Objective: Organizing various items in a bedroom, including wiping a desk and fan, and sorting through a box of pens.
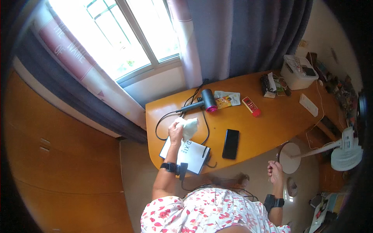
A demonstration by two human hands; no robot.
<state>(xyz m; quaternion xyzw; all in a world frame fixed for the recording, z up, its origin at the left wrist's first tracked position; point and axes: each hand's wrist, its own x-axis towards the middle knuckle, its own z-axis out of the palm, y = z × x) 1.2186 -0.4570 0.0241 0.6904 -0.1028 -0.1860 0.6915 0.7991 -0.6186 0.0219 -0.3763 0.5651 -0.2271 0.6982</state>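
My left hand (175, 133) is closed on a pale, crumpled cloth (190, 129), which it holds over the left part of the wooden desk. Below that hand lies a white paper bag or flat box (193, 157) with dark edges, partly covered by my forearm. Just beyond the cloth rests a dark grey hair dryer (208, 99) with a pink end, its black cord looping around on the desktop. A black phone (230, 144) lies to the right of the cloth. Off the desk's front edge, my right hand (275, 171) has its fingers curled; whatever they hold, if anything, is too small to make out.
Behind the phone are a colourful packet (227, 99) and a red-and-white remote control (251, 106). Farther right stand a tissue box (268, 85), a white bin (298, 73) and a small white box (309, 105). A white fan (345, 153) stands near my right side.
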